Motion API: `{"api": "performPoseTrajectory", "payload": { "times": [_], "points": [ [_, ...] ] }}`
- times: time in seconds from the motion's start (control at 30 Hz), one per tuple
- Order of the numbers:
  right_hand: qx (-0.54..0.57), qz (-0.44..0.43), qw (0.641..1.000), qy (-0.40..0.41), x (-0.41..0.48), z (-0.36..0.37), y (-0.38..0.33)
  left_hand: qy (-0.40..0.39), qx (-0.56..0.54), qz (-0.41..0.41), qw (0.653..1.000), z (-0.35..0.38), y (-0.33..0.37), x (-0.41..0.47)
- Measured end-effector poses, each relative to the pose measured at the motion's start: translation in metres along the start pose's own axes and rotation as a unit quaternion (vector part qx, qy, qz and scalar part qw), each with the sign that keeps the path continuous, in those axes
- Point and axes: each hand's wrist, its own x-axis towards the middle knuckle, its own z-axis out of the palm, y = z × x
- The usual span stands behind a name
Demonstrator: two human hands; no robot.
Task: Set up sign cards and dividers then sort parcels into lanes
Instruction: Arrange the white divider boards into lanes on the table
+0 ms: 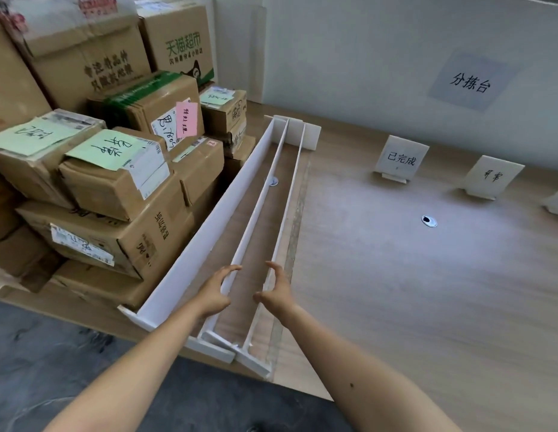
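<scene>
**Both hands loose at the dividers**

Left hand and right hand are both unclenched, fingers spread and curved, clamping nothing. Whether they touch the board edges, I cannot tell. They're at the near end of the three white dividers, which stand upright and close together on the table. Left hand's over the middle board, right hand's at the right-hand one. Left of the dividers, just beside the tallest board: stacked cardboard parcels. Right of the dividers, well apart: sign cards standing upright in a row.
</scene>
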Motion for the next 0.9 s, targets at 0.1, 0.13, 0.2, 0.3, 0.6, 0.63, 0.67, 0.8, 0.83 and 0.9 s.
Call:
{"api": "performPoseTrajectory", "payload": {
  "times": [0.1, 0.13, 0.2, 0.3, 0.6, 0.63, 0.67, 0.8, 0.83, 0.9],
  "points": [
    [0.058, 0.028, 0.998, -0.008, -0.003, -0.001, -0.005, 0.013, -0.015, 0.0, 1.0, 0.004, 0.0, -0.001],
    [0.078, 0.038, 0.996, -0.012, -0.005, -0.001, -0.007, 0.016, -0.019, 0.0, 1.0, 0.005, 0.0, -0.002],
    [0.099, 0.05, 0.994, -0.011, -0.008, -0.001, -0.008, 0.015, -0.023, -0.005, 1.0, 0.006, 0.001, -0.003],
    [0.106, 0.053, 0.993, 0.0, -0.012, -0.001, -0.007, 0.018, -0.032, -0.008, 0.999, 0.007, 0.005, -0.007],
    [0.091, 0.007, 0.994, 0.054, -0.027, -0.031, 0.011, 0.046, -0.083, -0.007, 0.995, 0.025, 0.028, -0.025],
    [0.095, 0.003, 0.994, 0.062, -0.027, -0.036, 0.016, 0.048, -0.087, -0.009, 0.995, 0.028, 0.031, -0.026],
    [0.098, -0.004, 0.993, 0.067, -0.028, -0.042, 0.021, 0.05, -0.089, -0.01, 0.995, 0.032, 0.035, -0.027],
    [0.053, -0.009, 0.996, 0.072, -0.026, -0.062, 0.046, 0.06, -0.096, -0.014, 0.993, 0.049, 0.043, -0.029],
    [0.034, -0.01, 0.997, 0.066, -0.027, -0.066, 0.051, 0.062, -0.097, -0.014, 0.993, 0.054, 0.045, -0.03],
    [-0.007, -0.001, 0.999, 0.054, -0.03, -0.07, 0.061, 0.067, -0.103, -0.013, 0.992, 0.062, 0.048, -0.031]
  ]
}}
